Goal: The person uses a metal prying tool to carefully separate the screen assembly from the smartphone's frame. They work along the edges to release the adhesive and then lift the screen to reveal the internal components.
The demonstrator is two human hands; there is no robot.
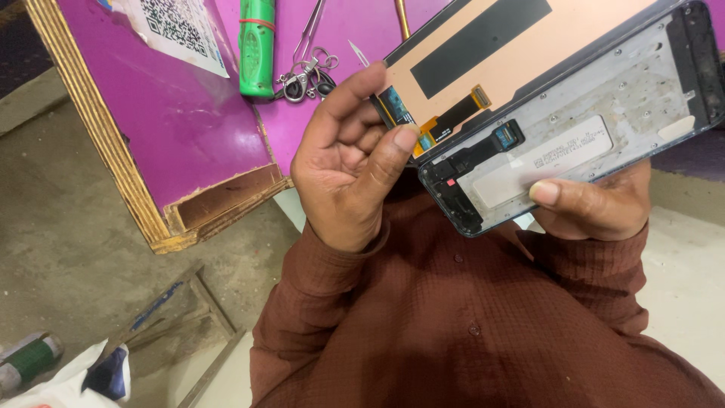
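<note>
Phone frame [581, 121], dark-edged, metal inner face up, tilted, held above the lap beside the table edge. Display panel [483, 53], copper-backed, lifted off the frame along one side, joined by an orange flex cable [453, 113]. Right hand [589, 204]: clasped under the frame, thumb pressed on its inner face. Left hand [351, 162]: fingers curled, thumb tip pinching the panel's cable corner. Purple table [174, 113], chipped wooden edging, over concrete floor. On it: green tool handle [257, 45], tweezers [310, 34], key ring [306, 79], printed paper sheet [177, 30].
</note>
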